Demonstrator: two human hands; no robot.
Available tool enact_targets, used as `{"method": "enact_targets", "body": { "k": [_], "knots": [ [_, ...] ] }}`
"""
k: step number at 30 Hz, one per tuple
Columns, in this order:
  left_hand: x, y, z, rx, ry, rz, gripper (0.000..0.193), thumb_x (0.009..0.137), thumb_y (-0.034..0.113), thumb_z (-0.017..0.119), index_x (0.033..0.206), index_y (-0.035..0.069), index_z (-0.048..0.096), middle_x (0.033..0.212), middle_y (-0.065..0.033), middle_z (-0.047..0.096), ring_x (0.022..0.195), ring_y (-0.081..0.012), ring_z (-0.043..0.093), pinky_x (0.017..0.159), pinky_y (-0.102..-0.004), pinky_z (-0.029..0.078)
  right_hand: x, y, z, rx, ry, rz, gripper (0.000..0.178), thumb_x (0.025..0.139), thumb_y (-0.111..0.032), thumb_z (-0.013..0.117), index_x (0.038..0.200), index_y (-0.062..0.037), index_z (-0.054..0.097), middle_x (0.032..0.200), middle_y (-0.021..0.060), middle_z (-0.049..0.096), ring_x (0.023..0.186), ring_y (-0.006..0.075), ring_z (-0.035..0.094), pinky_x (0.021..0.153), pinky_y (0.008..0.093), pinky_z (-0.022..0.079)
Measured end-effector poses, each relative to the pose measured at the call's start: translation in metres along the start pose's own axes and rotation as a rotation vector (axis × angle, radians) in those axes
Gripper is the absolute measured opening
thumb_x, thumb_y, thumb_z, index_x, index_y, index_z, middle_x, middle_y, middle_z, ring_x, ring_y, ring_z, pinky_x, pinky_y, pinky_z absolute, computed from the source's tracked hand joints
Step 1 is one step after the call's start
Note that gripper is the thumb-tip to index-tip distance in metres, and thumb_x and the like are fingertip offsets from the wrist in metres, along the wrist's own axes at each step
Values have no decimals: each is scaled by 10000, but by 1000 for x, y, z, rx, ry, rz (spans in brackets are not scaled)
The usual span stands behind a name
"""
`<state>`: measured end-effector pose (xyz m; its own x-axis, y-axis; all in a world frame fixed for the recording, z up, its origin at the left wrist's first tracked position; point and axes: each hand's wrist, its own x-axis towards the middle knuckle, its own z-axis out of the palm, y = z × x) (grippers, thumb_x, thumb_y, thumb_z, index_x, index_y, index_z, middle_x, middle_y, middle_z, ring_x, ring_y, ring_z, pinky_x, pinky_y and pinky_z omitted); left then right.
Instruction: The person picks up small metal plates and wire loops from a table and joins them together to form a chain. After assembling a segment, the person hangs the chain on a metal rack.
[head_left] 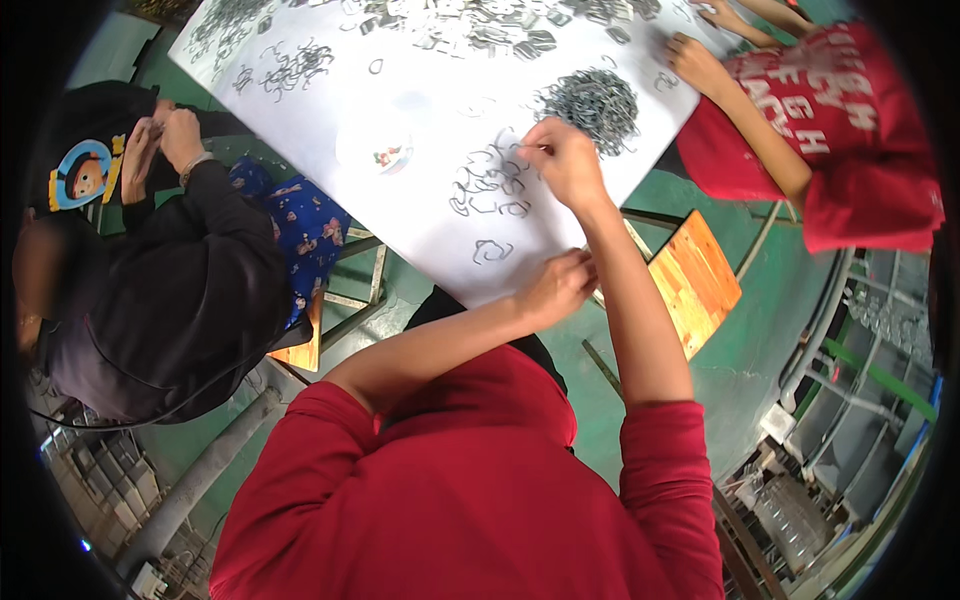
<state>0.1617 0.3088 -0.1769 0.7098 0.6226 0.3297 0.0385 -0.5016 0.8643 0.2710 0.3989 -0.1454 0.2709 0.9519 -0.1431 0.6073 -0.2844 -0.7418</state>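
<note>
My right hand (pixel 567 168) reaches over the white table (pixel 400 215), its thumb and fingers pinched together beside a loose scatter of small dark curved pieces (pixel 492 182). Whatever is between those fingertips is too small to make out. Just beyond it lies a dense pile of dark grey curved pieces (pixel 592 108). Closer to me, my left hand (pixel 557 290) is at the table's near edge with its fingers curled closed; what they hold, if anything, is hidden. A few stray curved pieces (pixel 491 251) lie left of that hand.
More grey pieces (pixel 480 28) cover the far side of the table, and a smaller heap (pixel 295 68) lies far left. A person in dark clothes (pixel 180 290) sits left; a person in red (pixel 800 130) works at right. A wooden stool (pixel 697 280) stands right of the table.
</note>
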Motion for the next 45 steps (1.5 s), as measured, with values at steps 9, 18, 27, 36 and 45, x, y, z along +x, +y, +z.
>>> {"method": "enact_targets", "body": {
  "k": [9, 18, 27, 36, 45],
  "knots": [
    [24, 34, -12, -62, -6, 11, 135, 734, -24, 632, 864, 13, 628, 791, -110, 623, 706, -271, 607, 619, -343, 487, -200, 14, -56, 909, 672, 271, 225, 777, 62, 642, 932, 2, 491, 828, 100, 618, 732, 161, 633, 648, 246, 509],
    [32, 56, -15, -97, -52, -122, 149, 769, -28, 630, 914, -4, 654, 875, -109, 646, 766, -178, 649, 660, -261, 534, -192, 20, -13, 932, 911, 179, 240, 769, 54, 658, 913, -13, 478, 846, 100, 607, 777, 135, 613, 701, 238, 510],
    [106, -16, -63, -36, 57, -87, 107, 799, 55, 600, 877, 13, 659, 966, -130, 647, 871, -242, 630, 756, -312, 491, -190, 11, -11, 795, 1059, -12, 255, 774, 109, 621, 890, -26, 438, 881, 134, 600, 791, 188, 631, 696, 267, 526],
    [231, -158, -127, 816, -71, -298, 252, 711, 205, 715, 915, 61, 680, 1054, -125, 614, 1009, -330, 546, 867, -394, 470, -191, 7, -10, 691, 1098, 64, 276, 767, 111, 627, 884, -36, 425, 843, 125, 595, 752, 160, 613, 663, 244, 510],
    [226, -164, -128, 535, 13, -379, 231, 723, 155, 674, 934, 82, 614, 902, -105, 663, 887, -283, 624, 780, -386, 489, -185, 8, -6, 711, 1047, 44, 264, 776, 101, 627, 886, -32, 428, 867, 139, 606, 783, 183, 634, 672, 253, 525]
  ]
}}
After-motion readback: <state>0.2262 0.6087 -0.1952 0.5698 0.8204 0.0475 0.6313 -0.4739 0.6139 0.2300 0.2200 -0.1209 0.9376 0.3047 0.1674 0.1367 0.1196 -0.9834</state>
